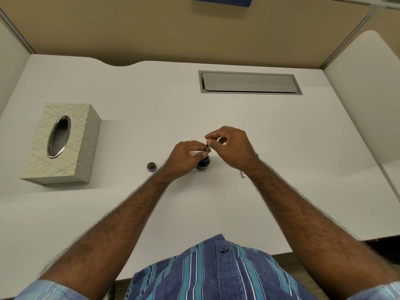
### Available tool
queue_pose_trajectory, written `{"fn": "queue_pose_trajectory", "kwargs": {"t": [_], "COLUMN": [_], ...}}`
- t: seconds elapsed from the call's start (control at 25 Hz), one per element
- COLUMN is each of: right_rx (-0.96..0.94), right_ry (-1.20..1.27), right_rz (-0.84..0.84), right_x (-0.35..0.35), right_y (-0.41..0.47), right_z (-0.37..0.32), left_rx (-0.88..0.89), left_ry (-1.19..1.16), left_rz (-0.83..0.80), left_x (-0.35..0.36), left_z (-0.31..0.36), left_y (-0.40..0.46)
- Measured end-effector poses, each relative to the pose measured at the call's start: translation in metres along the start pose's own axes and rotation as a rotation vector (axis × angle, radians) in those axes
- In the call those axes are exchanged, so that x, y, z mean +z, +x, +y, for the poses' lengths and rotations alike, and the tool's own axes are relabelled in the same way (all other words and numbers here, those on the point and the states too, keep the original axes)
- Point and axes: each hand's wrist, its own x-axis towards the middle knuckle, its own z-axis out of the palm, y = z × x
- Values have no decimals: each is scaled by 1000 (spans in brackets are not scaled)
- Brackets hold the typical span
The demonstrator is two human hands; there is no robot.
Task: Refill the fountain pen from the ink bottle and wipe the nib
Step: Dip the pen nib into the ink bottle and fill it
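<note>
— Where's the pen?

— The fountain pen (208, 147) stands nearly upright over the open ink bottle (203, 163), lower end at the bottle's mouth; whether the nib is dipped in I cannot tell.

— And the fingers?

— The left hand (186, 157) pinches the pen's lower part between thumb and fingertips, just above the bottle. The right hand (232, 146) pinches the pen's top end with thumb and forefinger, other fingers curled.

— Anything else?

— The bottle cap (152, 166) lies left of the bottle on the white desk (151, 100); a tissue box (61, 142) sits well apart, far left. A small metal piece (243, 174) shows beside the right wrist.
</note>
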Motion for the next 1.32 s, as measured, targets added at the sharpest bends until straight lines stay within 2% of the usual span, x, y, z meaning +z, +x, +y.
{"fn": "queue_pose_trajectory", "kwargs": {"t": [0.2, 0.4, 0.64, 0.84, 1.08, 1.32], "right_rx": [25, -10, 34, -14, 39, 20], "right_ry": [-21, 2, -29, -12, -28, -7], "right_rz": [42, -7, 48, 2, 41, -18], "right_x": [2, 1, 2, 0, 0, -1], "right_y": [1, 0, 1, 0, 4, 3], "right_z": [1, 1, 1, 0, -2, 0], "left_rx": [-9, -15, -14, -3, 0, 9], "left_ry": [-15, -15, -17, -14, -11, -10], "left_rz": [3, 4, -2, -10, -18, -12], "left_x": [1, 1, 2, 0, 0, -1], "left_z": [-2, -2, 0, -2, 0, 0], "left_y": [0, 0, -1, 1, 0, 1]}}
